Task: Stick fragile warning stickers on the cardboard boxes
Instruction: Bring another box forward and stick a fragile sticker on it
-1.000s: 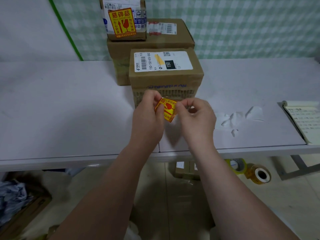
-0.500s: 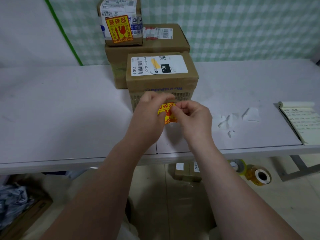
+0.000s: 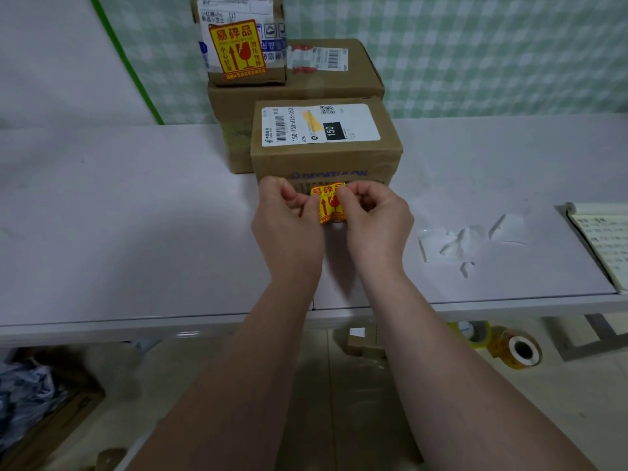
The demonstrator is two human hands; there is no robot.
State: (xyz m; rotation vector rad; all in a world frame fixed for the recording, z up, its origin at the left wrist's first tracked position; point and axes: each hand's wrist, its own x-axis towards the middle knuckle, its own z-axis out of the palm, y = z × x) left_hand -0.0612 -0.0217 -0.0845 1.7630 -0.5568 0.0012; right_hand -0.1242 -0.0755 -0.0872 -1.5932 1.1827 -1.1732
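We pinch the fragile sticker (image 3: pixel 329 203) between both hands, left hand (image 3: pixel 289 226) and right hand (image 3: pixel 373 222), just before the front cardboard box (image 3: pixel 326 158) (backing apparently not yet off). It could curl, stick to itself, or go on crooked.

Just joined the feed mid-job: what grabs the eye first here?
A yellow-and-red fragile sticker is pinched between the left hand and right hand, just in front of the nearest cardboard box. Behind, a matching sticker is already on the small top box. White paper scraps lie on the table at right.
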